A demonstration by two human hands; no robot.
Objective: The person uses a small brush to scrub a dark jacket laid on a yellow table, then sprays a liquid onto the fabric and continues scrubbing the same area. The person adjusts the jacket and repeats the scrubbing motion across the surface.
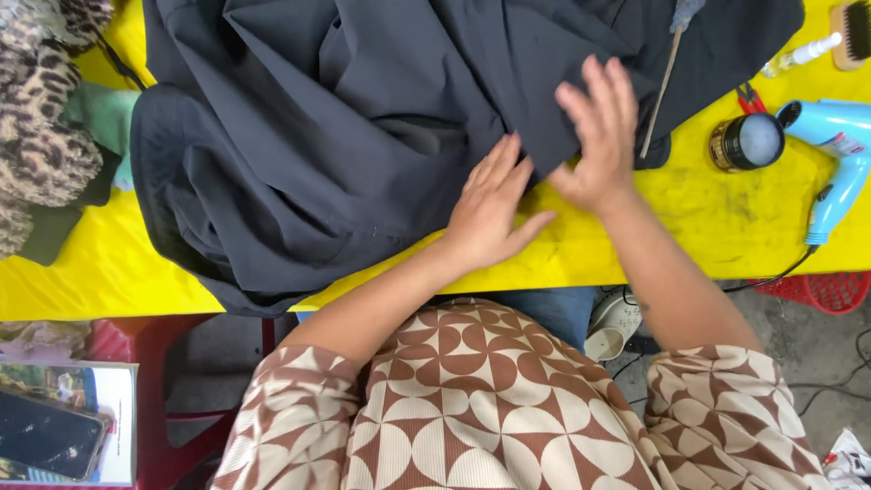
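Both forearms are reaching forward over the near edge of the yellow table (708,227). The left hand (490,207) is lying flat, palm down, fingers straight and together, pressing on the edge of the dark garment (327,145), gripping nothing. The right hand (594,136) is lifting just above the cloth, palm down, fingers spread wide and slightly blurred, holding nothing. The garment is lying bunched across the table's middle. A jar (746,142) and blue hairdryer (839,154) are sitting to the right.

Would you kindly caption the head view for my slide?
Both hands, left and right, flat on a dark garment on a yellow table.
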